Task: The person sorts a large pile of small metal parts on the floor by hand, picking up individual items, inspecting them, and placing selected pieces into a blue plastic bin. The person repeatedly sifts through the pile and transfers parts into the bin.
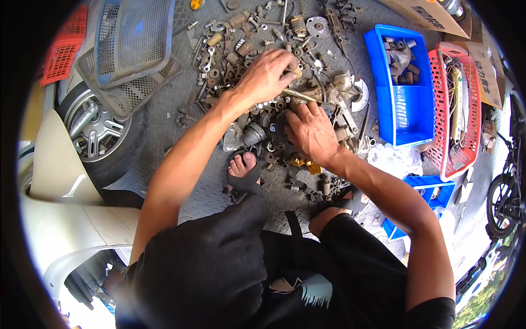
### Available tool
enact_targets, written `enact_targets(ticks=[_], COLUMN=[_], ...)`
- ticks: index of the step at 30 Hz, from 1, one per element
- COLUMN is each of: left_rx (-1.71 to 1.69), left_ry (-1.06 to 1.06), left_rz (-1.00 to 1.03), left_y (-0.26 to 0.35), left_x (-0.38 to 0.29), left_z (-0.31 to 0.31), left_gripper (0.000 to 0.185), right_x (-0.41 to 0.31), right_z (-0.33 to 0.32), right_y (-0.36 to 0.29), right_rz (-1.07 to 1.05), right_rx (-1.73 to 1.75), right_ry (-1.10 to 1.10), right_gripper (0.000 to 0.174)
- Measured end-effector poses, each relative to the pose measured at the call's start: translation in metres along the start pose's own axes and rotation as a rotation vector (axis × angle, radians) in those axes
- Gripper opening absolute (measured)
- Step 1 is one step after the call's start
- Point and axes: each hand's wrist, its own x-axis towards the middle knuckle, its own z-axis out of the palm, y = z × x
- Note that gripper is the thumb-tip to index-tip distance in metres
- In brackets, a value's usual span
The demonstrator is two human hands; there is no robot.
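Note:
A wide heap of used metal parts, with bolts, bushings and brackets, lies on the diamond-pattern floor (164,131). My left hand (271,74) is over the middle of the heap, its fingers curled round a small tan cylindrical part (296,72). A slim metal rod (298,95) lies between my two hands. Lower right, my right hand (312,129) rests on the heap, fingers bent down among the parts; what its fingertips touch is hidden. A combination wrench (211,57) lies left of my left hand, and a round metal disc (318,27) is farther back.
On the right stand a blue divided bin (411,92) holding cylindrical parts and a red plastic basket (436,111) with wiring. Clear plastic bags (394,158) lie near them. At left are a scooter wheel (96,127), stacked mesh baskets (133,41) and pale bodywork (78,222).

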Motion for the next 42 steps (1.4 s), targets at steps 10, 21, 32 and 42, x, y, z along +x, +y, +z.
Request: enact_targets(ticks=[10,21,32,42], left_rx=[-0.907,-1.466,-1.152,-1.142], left_ry=[0.502,0.291,0.416,0.394], left_rz=[-0.530,-0.516,-0.410,-0.555], left_y=[0.047,0.132,0.142,0.153], left_x=[-0.096,-0.087,-0.073,-0.065], left_z=[-0.018,-0.039,-0.065,-0.084], left_gripper=[0.039,0.036,0.042,0.053], right_x=[0.000,0.018,0.031,0.034], right_z=[-0.023,-0.088,-0.114,-0.110], right_y=[-0.018,-0.012,-0.027,-0.032], right_rz=[0.251,0.340,0.752,0.528], right_rx=[0.565,1.408,2.160,2.264], right_ry=[0.086,0.318,0.177,0.004], right_gripper=[0.041,0.019,0.018,0.033])
